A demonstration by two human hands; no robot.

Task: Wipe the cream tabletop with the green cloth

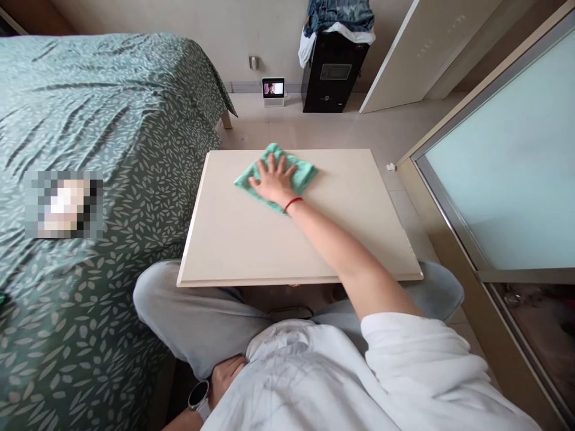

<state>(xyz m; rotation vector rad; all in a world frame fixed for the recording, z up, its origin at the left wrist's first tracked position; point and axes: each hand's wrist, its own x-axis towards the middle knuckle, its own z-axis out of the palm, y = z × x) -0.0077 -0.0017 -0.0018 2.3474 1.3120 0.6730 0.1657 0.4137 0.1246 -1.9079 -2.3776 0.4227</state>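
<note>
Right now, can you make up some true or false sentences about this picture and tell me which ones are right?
1. The right hand is spread flat on a green cloth. True.
2. The left hand is on the green cloth too. False: it is down by the person's leg, with a watch on that wrist.
3. A red string goes around the right wrist. True.
4. The green cloth is lying on the bed. False: it is on a pale flat board beside the bed.
5. A small lit screen stands by the wall. True.
</note>
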